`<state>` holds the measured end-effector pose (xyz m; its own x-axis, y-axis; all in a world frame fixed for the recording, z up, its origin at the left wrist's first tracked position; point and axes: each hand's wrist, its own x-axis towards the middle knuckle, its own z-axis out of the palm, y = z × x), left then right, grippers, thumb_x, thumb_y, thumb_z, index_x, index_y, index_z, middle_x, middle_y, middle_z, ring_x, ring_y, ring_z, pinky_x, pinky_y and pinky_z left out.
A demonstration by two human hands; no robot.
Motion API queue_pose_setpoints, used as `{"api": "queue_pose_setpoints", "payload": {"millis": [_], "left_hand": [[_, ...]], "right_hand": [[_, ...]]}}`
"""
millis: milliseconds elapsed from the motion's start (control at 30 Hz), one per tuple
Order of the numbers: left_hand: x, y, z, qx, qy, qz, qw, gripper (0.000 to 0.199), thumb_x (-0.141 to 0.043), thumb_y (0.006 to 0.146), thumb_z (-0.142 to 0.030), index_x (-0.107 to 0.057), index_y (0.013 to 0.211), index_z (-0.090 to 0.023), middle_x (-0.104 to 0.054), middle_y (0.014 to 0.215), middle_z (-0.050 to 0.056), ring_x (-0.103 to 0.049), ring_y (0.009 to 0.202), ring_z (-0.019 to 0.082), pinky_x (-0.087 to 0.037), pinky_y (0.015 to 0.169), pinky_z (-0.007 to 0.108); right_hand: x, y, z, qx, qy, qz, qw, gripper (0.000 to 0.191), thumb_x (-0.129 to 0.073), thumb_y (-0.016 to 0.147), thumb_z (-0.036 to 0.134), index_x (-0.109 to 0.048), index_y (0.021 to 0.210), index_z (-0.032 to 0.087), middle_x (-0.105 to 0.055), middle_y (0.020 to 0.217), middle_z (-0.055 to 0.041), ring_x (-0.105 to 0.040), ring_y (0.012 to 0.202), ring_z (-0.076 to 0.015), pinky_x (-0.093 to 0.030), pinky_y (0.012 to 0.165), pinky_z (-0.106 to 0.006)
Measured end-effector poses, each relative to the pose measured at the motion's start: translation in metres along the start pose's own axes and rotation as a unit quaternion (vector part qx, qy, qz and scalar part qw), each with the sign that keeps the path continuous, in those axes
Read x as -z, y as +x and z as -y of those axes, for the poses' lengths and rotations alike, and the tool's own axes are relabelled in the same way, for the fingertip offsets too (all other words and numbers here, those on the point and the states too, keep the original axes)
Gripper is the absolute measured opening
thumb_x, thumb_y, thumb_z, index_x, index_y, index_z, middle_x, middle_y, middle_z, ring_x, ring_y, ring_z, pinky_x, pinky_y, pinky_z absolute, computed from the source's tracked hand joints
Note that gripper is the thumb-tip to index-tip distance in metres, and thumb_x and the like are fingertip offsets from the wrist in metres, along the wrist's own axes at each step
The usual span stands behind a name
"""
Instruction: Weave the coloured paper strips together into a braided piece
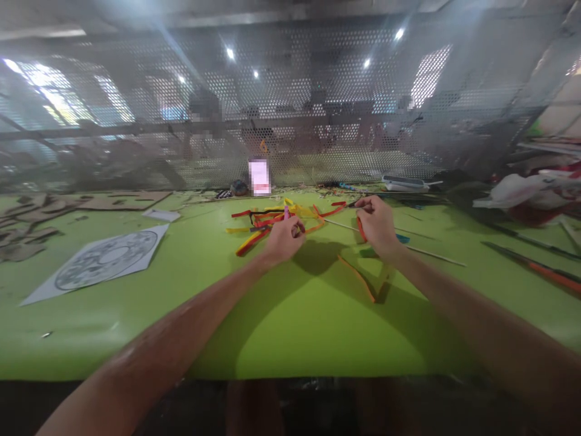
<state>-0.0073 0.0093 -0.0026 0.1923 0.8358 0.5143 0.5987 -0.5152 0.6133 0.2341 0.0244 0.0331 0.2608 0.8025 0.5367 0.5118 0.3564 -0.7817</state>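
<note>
Step in hand, as a judgement: working coloured strips with both hands, left at the bundle (261, 229), right out to the side at the end of a red strip (334, 209).

Left hand (285, 238): over the near side of the bundle, fingers curled inward, just beside a pink piece (286, 212). Can't tell if pinching anything; contact hidden behind the knuckles.

Right hand (376, 224): thumb and fingertips pressed together, apparently pinching a dark piece (353, 204). Can't tell if a tool tip or a strip end. Looks to meet the red strip; too small to confirm a join. Orange strip (362, 231) hanging just below the fingers.

Next move, judged from pose: calls for a firm pinch on the right, steadying on the left, and no snagging in the bundle.

Red strip: on the green table (318, 339), between both hands. Long axis roughly left-right, slightly bent, right end pointing at the right fingertips and a bit away from the body. Bundle strips mostly running left-right too, some slanting near-left.

Nearer the body, below the right hand: loose strip (356, 274), bent into a V, corner pointing toward the body. Thin stick (438, 257) beyond, slanting near-right.
</note>
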Motion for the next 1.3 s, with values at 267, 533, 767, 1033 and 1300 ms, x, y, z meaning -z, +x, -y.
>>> {"api": "queue_pose_setpoints", "payload": {"millis": [267, 533, 767, 1033, 1300], "left_hand": [[0.001, 0.006, 0.011, 0.069, -0.106, 0.006, 0.992, 0.013, -0.049, 0.081, -0.006, -0.055, 0.079, -0.018, -0.047, 0.052, -0.007, -0.056, 0.046, 0.011, -0.043, 0.050, 0.022], [0.025, 0.022, 0.020, 0.026, 0.010, -0.133, 0.991, 0.021, -0.041, 0.084, -0.005, -0.056, 0.087, -0.019, -0.064, 0.067, -0.001, -0.060, 0.060, 0.014, -0.045, 0.063, 0.026], [0.027, 0.019, 0.023, -0.042, 0.104, -0.106, 0.988, 0.020, -0.042, 0.090, -0.012, -0.056, 0.099, -0.022, -0.068, 0.091, 0.005, -0.058, 0.077, 0.020, -0.041, 0.068, 0.029], [0.032, 0.021, 0.025, -0.041, 0.131, -0.073, 0.988, 0.016, -0.043, 0.091, -0.014, -0.057, 0.097, -0.021, -0.068, 0.088, 0.006, -0.057, 0.074, 0.020, -0.038, 0.066, 0.030], [0.026, 0.020, 0.032, -0.028, 0.118, -0.049, 0.991, 0.018, -0.045, 0.088, -0.013, -0.060, 0.096, -0.020, -0.065, 0.079, 0.003, -0.059, 0.073, 0.019, -0.041, 0.068, 0.028]], "right_hand": [[0.005, 0.006, -0.001, -0.012, -0.039, -0.002, 0.999, 0.015, -0.054, 0.063, 0.014, -0.060, 0.077, 0.018, -0.052, 0.059, 0.0022, -0.047, 0.057, -0.0148, -0.033, 0.058, -0.029], [0.002, -0.012, 0.014, 0.107, -0.010, 0.086, 0.990, 0.010, -0.055, 0.065, 0.022, -0.061, 0.072, 0.018, -0.050, 0.058, 0.0013, -0.043, 0.057, -0.0145, -0.032, 0.058, -0.029], [0.006, -0.008, 0.015, 0.085, -0.007, 0.074, 0.994, 0.011, -0.051, 0.062, 0.021, -0.059, 0.070, 0.019, -0.048, 0.058, 0.0009, -0.041, 0.057, -0.0145, -0.031, 0.058, -0.029], [0.005, -0.008, 0.012, 0.082, -0.026, 0.079, 0.993, 0.010, -0.052, 0.063, 0.021, -0.060, 0.069, 0.018, -0.048, 0.055, 0.0016, -0.041, 0.056, -0.0142, -0.030, 0.057, -0.029], [0.002, -0.004, 0.003, 0.065, -0.048, 0.086, 0.993, 0.013, -0.053, 0.064, 0.024, -0.063, 0.069, 0.018, -0.052, 0.056, 0.0004, -0.043, 0.054, -0.0144, -0.029, 0.054, -0.028]]}}
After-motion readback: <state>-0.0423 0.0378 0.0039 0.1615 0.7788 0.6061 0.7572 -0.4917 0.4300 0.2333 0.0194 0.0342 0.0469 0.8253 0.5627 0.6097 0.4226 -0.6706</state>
